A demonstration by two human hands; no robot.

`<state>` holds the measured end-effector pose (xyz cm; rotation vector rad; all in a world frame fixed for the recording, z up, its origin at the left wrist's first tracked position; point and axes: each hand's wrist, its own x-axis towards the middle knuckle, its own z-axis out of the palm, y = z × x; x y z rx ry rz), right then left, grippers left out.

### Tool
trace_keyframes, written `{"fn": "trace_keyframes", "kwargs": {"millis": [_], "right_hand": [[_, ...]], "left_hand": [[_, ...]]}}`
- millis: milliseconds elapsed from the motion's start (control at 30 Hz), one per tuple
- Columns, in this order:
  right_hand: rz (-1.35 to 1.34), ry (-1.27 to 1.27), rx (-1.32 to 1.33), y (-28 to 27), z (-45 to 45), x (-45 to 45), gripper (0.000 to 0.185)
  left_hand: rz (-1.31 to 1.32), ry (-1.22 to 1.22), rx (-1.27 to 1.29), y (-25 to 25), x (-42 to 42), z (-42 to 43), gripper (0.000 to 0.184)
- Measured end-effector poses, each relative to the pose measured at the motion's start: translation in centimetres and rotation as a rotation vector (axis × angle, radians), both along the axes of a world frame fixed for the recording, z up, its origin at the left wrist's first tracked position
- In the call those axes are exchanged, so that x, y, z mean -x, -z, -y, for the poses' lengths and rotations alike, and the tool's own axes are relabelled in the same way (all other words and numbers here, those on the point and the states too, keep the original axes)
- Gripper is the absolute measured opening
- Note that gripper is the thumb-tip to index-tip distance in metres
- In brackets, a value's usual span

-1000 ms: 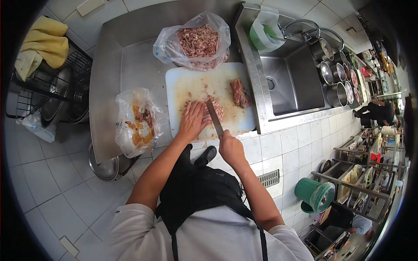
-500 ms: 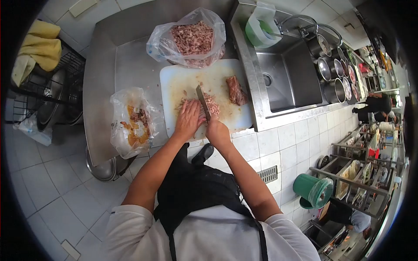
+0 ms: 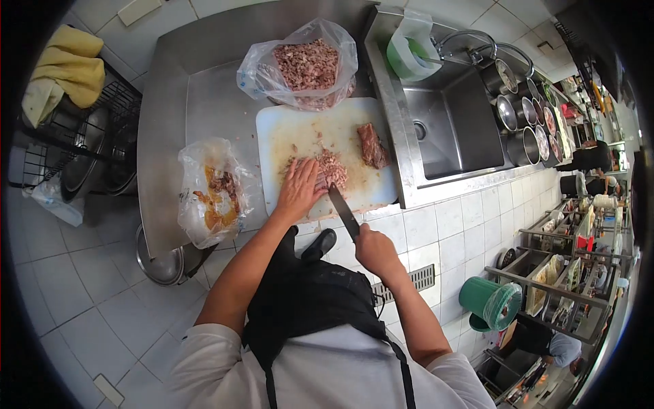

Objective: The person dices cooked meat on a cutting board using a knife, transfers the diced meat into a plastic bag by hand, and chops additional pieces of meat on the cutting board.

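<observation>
My right hand (image 3: 375,249) is wrapped round the handle of a knife (image 3: 345,214), whose tip rests by the chopped meat (image 3: 332,168). My left hand (image 3: 300,185) presses on meat at the left side of that pile, its fingers close together and partly over the meat. Both the pile and a larger meat piece (image 3: 372,145) lie on the white cutting board (image 3: 272,136). Behind the board stands an open plastic bag of chopped meat (image 3: 308,65). A clear bag with dark meat scraps and orange sauce (image 3: 216,198) lies to the left.
Right of the board is a steel sink (image 3: 463,123) with a green container (image 3: 409,60) at its back corner. Metal pots (image 3: 523,146) line its far side. A black wire rack (image 3: 122,102) stands left, and a green bin (image 3: 480,296) on the floor at right. Other people are at the far right.
My right hand first moved in toward the left hand with the knife, then drew back down and right. My left hand stays on the meat. The view shifted slightly.
</observation>
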<state>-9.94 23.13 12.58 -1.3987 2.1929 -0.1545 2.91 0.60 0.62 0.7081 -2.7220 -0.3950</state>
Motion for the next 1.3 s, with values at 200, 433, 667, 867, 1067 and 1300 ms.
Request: {"fn": "trace_keyframes", "kwargs": {"millis": [200, 433, 667, 867, 1067, 1300], "right_hand": [[-0.020, 0.108, 0.225, 0.5, 2.7, -1.4, 0.013], [-0.047, 0.122, 0.225, 3.9, 4.5, -2.5, 0.010], [-0.043, 0.134, 0.203, 4.2, 4.9, -2.7, 0.008], [-0.041, 0.144, 0.168, 5.9, 6.7, -2.3, 0.008], [-0.018, 0.132, 0.302, 9.8, 10.8, -1.2, 0.012], [-0.001, 0.116, 0.135, 6.9, 4.6, -2.5, 0.012]], "left_hand": [[-0.047, -0.019, -0.043, -0.2, -0.6, -0.3, 0.077], [-0.022, -0.035, -0.034, 0.0, -0.3, -0.3, 0.072], [0.014, -0.041, 0.036, 0.2, -0.2, -0.3, 0.067], [0.027, -0.020, 0.025, 0.6, -0.1, -0.1, 0.071], [0.035, -0.020, 0.035, 0.5, 0.0, 0.0, 0.070], [0.045, -0.042, 0.025, 0.5, -0.1, -0.3, 0.069]]}}
